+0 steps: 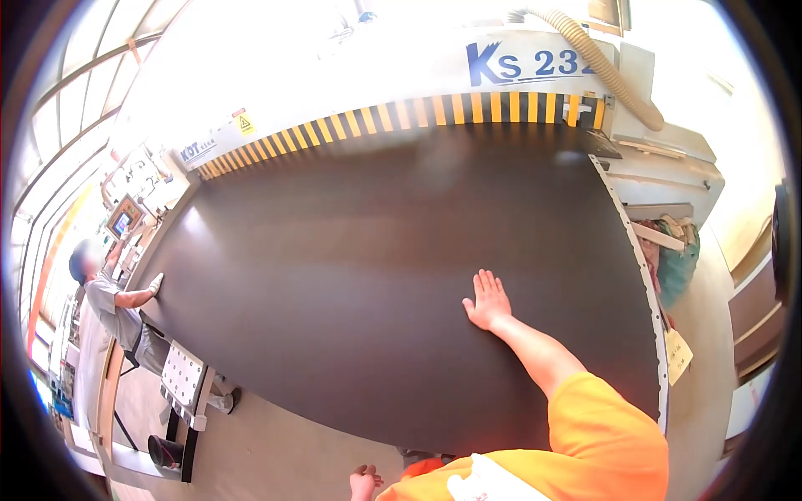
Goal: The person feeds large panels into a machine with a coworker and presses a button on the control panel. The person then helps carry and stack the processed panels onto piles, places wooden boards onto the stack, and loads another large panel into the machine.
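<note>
A large dark, smooth panel [359, 326] lies flat and fills most of the view. My right hand [489, 301] rests palm down on its surface, fingers stretched out and nothing held. Low in the view, off the panel's near edge, is my left hand [365, 483]. Its fingers are curled in, and I see no object in them. An orange sleeve [606, 426] covers my right upper arm.
A big machine marked "KS 232" [535, 67] with a yellow-black striped guard [418, 113] stands at the far side. A co-worker [117, 301] at left has a gloved hand [156, 285] at the panel's edge, near a control screen [124, 220]. A perforated metal rail [631, 238] runs along the right.
</note>
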